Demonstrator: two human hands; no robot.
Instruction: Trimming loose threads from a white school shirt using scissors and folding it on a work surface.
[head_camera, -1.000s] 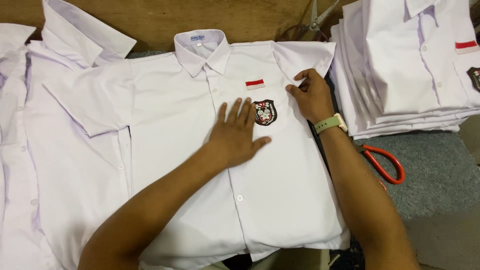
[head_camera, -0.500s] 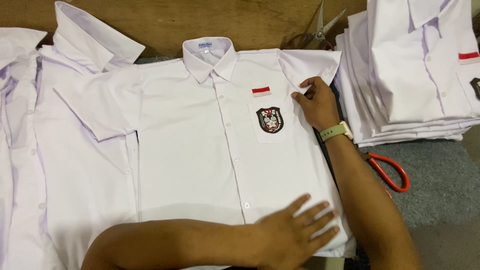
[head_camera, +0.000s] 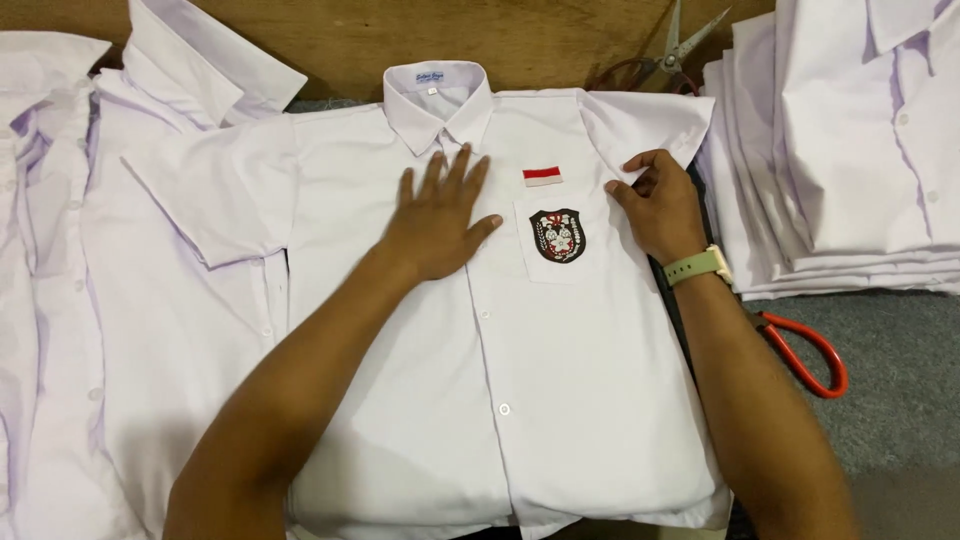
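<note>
A white short-sleeved shirt (head_camera: 560, 380) lies face up and buttoned on the bench, its collar (head_camera: 438, 100) toward the far edge and its hem at the near edge, so its long axis runs straight away from the person. The left hand (head_camera: 440, 215) lies flat and spread on the chest just below the collar, on the button line, fingers pointing to the far edge; its grip is released, pressing and not holding. The right hand (head_camera: 660, 205) is at the shirt's right shoulder, beside the chest pocket with its dark badge (head_camera: 558, 236) and the small red and white patch (head_camera: 541, 176) above it. Its fingers are curled onto the fabric where the right sleeve (head_camera: 645, 125) meets the body; it seems to pinch the cloth there, though the pictures do not show a firm hold. That sleeve lies outward, toward the bench's right edge, from the right hand and is much nearer to it than to the left. The other sleeve (head_camera: 215, 185) spreads toward the left edge, over more white shirts (head_camera: 60, 300). A stack of folded shirts (head_camera: 850, 150) sits at the right, with scissors (head_camera: 685, 45) at the far edge and a red handle (head_camera: 815, 350) near the right forearm.
</note>
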